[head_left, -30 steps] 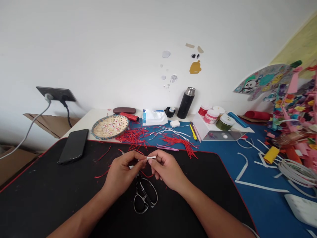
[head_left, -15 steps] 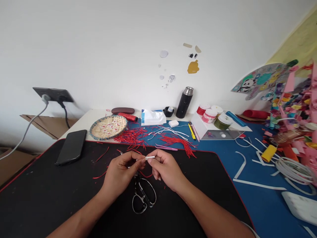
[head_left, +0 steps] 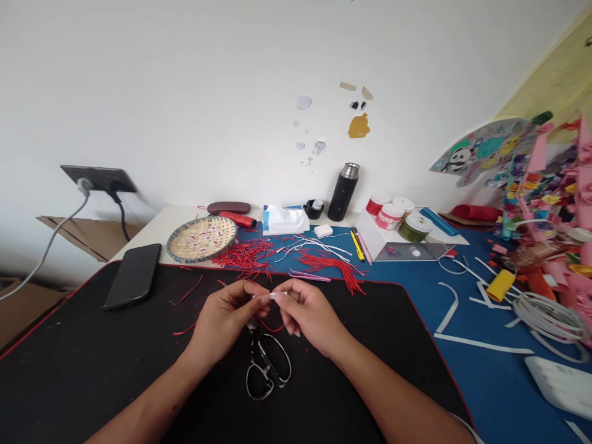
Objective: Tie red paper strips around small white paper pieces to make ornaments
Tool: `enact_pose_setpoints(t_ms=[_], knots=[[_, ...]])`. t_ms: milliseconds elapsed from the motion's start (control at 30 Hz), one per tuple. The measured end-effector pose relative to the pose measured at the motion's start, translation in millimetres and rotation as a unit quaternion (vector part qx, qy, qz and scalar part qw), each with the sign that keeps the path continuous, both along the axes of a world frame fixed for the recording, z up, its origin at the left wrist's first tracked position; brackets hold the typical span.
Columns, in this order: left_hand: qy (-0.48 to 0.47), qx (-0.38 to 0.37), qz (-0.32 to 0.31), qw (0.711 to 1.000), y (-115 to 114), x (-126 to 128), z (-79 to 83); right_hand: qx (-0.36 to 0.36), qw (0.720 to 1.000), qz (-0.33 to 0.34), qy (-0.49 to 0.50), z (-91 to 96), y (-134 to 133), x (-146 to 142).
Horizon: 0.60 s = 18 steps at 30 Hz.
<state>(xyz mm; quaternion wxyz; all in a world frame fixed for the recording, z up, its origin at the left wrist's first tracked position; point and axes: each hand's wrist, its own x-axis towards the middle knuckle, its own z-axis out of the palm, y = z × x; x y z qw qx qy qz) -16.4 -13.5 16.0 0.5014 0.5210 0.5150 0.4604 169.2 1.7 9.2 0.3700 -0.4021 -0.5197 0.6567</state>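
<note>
My left hand (head_left: 226, 320) and my right hand (head_left: 308, 314) meet over the black mat (head_left: 92, 364), fingertips pinched together on a small white paper strip (head_left: 276, 295). A thin red strip (head_left: 268, 327) hangs below the fingers. Black-handled scissors (head_left: 266, 367) lie on the mat just under both hands, handles toward me.
A black phone (head_left: 133, 275) lies at the mat's left. Behind are a woven basket (head_left: 202, 238), piles of red strips (head_left: 247, 254) and white strips (head_left: 314, 245), a black flask (head_left: 343, 192), paint jars (head_left: 391, 214). Coloured paper scraps (head_left: 546, 234) crowd the right side.
The white strip stuck out further between the fingers before; now my fingertips have closed in on it and less of it shows. The view shifted slightly.
</note>
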Motion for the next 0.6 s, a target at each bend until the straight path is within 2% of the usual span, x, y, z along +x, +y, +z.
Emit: enact_pose_setpoints(t_ms=[133, 300, 600], knots=[[-0.021, -0.014, -0.005, 1.0, 1.2, 0.9, 1.3, 0.006, 1.0, -0.006, -0.009, 0.5, -0.5, 0.5], [-0.04, -0.021, 0.022, 0.999, 2.7, -1.7, 0.0, 0.009, 1.0, -0.012, -0.016, 1.5, 0.4, 1.0], [0.014, 0.014, 0.004, 1.0, -0.8, 0.0, 6.5, 0.011, 0.999, -0.022, -0.021, 4.3, -0.2, 0.5]])
